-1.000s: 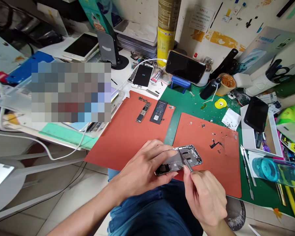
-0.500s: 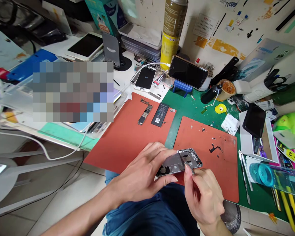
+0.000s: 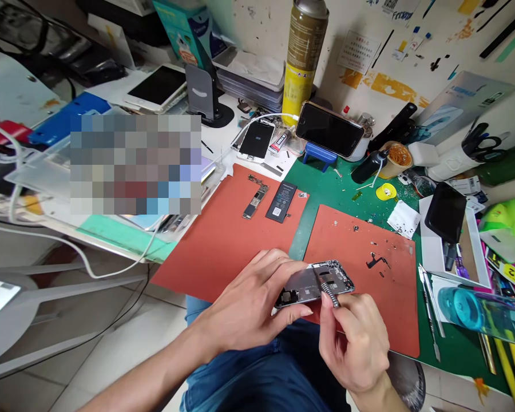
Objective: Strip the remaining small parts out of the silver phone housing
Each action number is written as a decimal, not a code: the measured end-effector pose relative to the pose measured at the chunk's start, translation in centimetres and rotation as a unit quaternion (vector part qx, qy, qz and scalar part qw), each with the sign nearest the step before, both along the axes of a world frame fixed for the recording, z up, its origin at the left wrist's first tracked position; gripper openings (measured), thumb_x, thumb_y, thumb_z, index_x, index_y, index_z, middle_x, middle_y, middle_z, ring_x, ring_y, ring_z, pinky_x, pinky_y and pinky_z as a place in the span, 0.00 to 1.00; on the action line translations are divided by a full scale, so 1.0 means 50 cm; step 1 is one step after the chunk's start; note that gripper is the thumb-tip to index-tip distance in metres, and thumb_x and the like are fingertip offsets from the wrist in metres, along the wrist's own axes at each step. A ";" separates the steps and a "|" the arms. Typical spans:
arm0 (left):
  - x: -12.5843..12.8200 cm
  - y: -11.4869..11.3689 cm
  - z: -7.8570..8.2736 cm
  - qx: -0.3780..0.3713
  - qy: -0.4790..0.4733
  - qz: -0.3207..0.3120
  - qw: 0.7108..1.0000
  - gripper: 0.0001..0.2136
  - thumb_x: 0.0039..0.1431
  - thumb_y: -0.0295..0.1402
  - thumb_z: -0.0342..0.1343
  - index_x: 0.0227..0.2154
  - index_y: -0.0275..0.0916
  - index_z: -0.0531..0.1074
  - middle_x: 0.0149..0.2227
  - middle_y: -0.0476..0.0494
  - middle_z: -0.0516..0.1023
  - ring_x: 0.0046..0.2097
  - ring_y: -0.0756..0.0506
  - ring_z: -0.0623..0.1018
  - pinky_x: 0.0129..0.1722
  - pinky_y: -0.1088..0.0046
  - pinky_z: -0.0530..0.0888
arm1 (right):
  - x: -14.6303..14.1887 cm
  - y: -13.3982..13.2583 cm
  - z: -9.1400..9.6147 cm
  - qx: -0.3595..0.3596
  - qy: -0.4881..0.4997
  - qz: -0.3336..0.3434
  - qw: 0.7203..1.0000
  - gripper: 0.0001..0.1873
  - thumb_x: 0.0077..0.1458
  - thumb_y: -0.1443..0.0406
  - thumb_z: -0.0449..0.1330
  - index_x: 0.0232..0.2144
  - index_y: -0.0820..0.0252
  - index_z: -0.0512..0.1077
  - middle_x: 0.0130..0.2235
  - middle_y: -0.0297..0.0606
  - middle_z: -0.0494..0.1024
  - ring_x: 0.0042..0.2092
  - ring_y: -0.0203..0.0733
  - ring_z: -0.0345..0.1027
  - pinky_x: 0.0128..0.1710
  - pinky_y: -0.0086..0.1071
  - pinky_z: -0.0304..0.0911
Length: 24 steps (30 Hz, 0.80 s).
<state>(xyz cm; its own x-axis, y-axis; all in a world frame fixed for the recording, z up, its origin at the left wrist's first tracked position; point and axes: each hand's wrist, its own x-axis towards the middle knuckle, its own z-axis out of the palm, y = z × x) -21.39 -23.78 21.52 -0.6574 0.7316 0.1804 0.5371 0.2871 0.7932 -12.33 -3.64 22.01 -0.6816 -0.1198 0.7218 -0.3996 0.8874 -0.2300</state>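
My left hand (image 3: pixel 251 303) grips an opened grey phone housing (image 3: pixel 302 283) by its edges, holding it over the near edge of the right red mat (image 3: pixel 381 309). My right hand (image 3: pixel 354 340) pinches a thin metal tool with a knurled handle (image 3: pixel 328 292), its tip resting inside the housing. Several tiny screws and a small black flex part (image 3: pixel 376 261) lie on that mat. A bare logic board (image 3: pixel 254 202) and a black battery (image 3: pixel 281 202) rest on the left red mat (image 3: pixel 214 246).
A green cutting mat (image 3: pixel 339 186) underlies the red mats. At the back stand a tall spray can (image 3: pixel 302 57), a dark phone on a blue stand (image 3: pixel 328 129) and a white-framed screen (image 3: pixel 255 140). Tweezers (image 3: pixel 429 312), a teal bottle (image 3: pixel 484 312) and boxes crowd the right.
My hands and the housing stay in nearly the same spot. The tool tip has shifted slightly inside the housing, and the camera view has drifted a little.
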 end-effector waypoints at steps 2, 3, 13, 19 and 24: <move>0.001 0.000 0.001 -0.001 -0.001 0.000 1.000 0.24 0.74 0.43 0.62 0.66 0.45 0.63 0.56 0.42 0.77 0.55 0.39 0.73 0.58 0.57 0.69 | 0.002 0.001 0.001 -0.010 -0.013 -0.003 1.000 0.15 0.59 0.80 0.70 0.43 0.66 0.72 0.35 0.50 0.79 0.35 0.45 0.69 0.31 0.37 0.65; 0.002 0.000 0.002 -0.002 -0.001 0.000 1.000 0.23 0.74 0.42 0.61 0.66 0.45 0.64 0.55 0.42 0.77 0.55 0.39 0.73 0.58 0.57 0.69 | 0.003 0.001 0.001 -0.012 -0.013 -0.005 1.000 0.15 0.59 0.80 0.70 0.43 0.66 0.72 0.34 0.49 0.78 0.34 0.44 0.68 0.30 0.37 0.64; 0.002 -0.001 -0.001 0.004 -0.002 0.014 1.000 0.23 0.73 0.39 0.62 0.65 0.44 0.63 0.59 0.41 0.76 0.57 0.40 0.74 0.61 0.56 0.69 | 0.003 0.002 0.003 -0.022 -0.021 -0.006 1.000 0.17 0.58 0.81 0.70 0.44 0.65 0.71 0.33 0.44 0.77 0.32 0.42 0.67 0.30 0.36 0.65; 0.001 -0.001 -0.004 0.010 -0.004 0.014 1.000 0.23 0.72 0.39 0.63 0.64 0.44 0.64 0.58 0.41 0.76 0.57 0.40 0.75 0.62 0.56 0.69 | 0.005 0.001 0.004 -0.024 -0.020 -0.007 0.999 0.15 0.59 0.81 0.69 0.44 0.66 0.71 0.33 0.45 0.77 0.33 0.42 0.67 0.31 0.37 0.65; 0.004 -0.002 -0.003 0.001 -0.012 0.015 1.000 0.23 0.73 0.40 0.62 0.64 0.45 0.64 0.57 0.41 0.77 0.56 0.39 0.75 0.60 0.56 0.70 | 0.005 -0.001 0.001 -0.030 -0.011 -0.009 0.999 0.16 0.58 0.81 0.70 0.44 0.68 0.71 0.34 0.47 0.77 0.33 0.43 0.68 0.31 0.38 0.66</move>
